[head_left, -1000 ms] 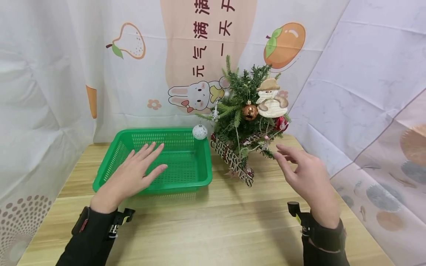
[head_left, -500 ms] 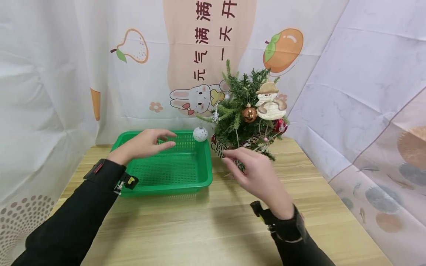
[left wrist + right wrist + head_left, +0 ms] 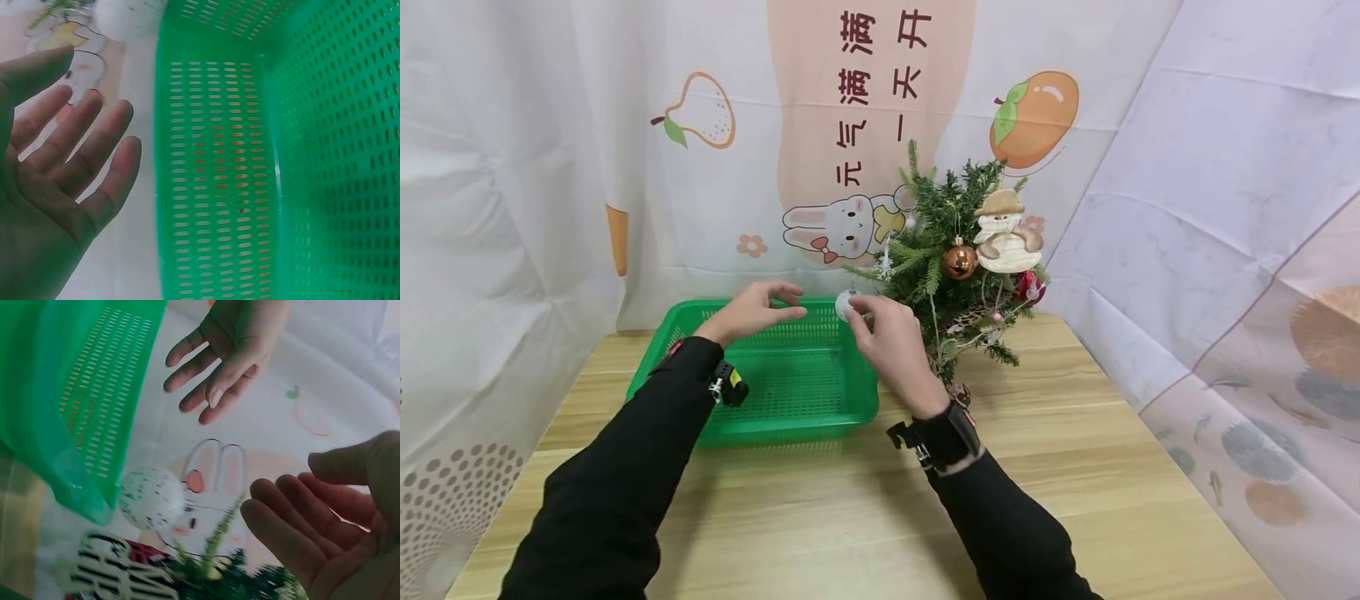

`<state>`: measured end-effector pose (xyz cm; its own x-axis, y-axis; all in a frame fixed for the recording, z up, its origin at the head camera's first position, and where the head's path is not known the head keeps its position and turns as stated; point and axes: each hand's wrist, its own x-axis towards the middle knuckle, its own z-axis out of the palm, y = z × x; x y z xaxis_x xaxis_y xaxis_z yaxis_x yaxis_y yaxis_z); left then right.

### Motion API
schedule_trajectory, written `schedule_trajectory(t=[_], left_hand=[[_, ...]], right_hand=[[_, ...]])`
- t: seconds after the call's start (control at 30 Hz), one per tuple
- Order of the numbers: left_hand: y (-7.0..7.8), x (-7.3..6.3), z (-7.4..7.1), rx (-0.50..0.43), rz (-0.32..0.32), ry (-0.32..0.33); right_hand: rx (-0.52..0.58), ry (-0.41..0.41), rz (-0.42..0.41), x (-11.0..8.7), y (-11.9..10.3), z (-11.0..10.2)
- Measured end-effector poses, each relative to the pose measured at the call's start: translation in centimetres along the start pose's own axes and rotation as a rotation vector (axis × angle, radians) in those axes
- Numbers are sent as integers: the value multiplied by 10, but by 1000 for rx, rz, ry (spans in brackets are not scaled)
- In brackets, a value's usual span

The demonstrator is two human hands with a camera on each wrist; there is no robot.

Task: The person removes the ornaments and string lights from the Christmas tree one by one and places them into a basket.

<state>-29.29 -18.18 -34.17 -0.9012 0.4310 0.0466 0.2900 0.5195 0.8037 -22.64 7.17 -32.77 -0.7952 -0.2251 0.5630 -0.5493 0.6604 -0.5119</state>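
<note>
A white speckled ball ornament [image 3: 152,498] hangs from a branch of the small Christmas tree [image 3: 958,208], by the right rear corner of the green basket [image 3: 782,429]. My right hand [image 3: 891,337] is beside the ball and partly covers it in the head view. In the right wrist view a gap shows between that hand's bent fingers [image 3: 294,519] and the ball. My left hand [image 3: 751,312] hovers over the basket's back rim, fingers spread and relaxed, with nothing in it. A wooden "Merry Christmas" sign [image 3: 119,569] hangs on the tree, hidden behind my right hand in the head view.
A copper ball [image 3: 960,261], a snowman ornament [image 3: 1006,233] and a red ornament [image 3: 1030,287] also hang on the tree. Behind the wooden table [image 3: 820,525] is a printed curtain [image 3: 700,200].
My right hand has moved left and away from the tree's right side to the white ball. My left hand has shifted right and farther back over the basket.
</note>
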Motion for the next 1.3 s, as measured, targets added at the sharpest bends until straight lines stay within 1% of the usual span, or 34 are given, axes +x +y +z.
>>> schedule_trajectory(t=[0.1,0.27,0.43,0.57,0.67,0.83,0.93,1.0,1.03,1.13,1.23,1.27,1.3], left_hand=[[-6,9,9,-11,-21,18],[-11,22,27,-37,-4,37],[-13,32,44,-59,-29,59],[-14,40,54,-80,-35,65],[-15,44,58,-87,-27,66],[-16,50,62,-98,-45,89],[-14,53,65,-130,-45,87],[-14,54,67,-159,-33,79],[-8,52,67,-179,-33,74],[-8,53,68,-197,-26,72],[-8,56,69,-193,-31,74],[-13,60,71,-186,-29,79],[-14,61,71,-187,-28,83]], right_hand=[[-45,9,39,9,1,12],[-109,16,116,20,1,25],[-127,7,184,27,2,28],[-139,6,199,30,8,28],[-129,7,203,33,13,29],[-104,-19,211,39,15,30],[-117,-15,224,42,14,29],[-127,-11,239,44,13,29],[-128,-11,247,45,12,28],[-108,-21,264,49,11,28],[-87,-21,263,53,13,29],[-84,-18,261,53,14,30],[-83,-17,258,54,15,30]])
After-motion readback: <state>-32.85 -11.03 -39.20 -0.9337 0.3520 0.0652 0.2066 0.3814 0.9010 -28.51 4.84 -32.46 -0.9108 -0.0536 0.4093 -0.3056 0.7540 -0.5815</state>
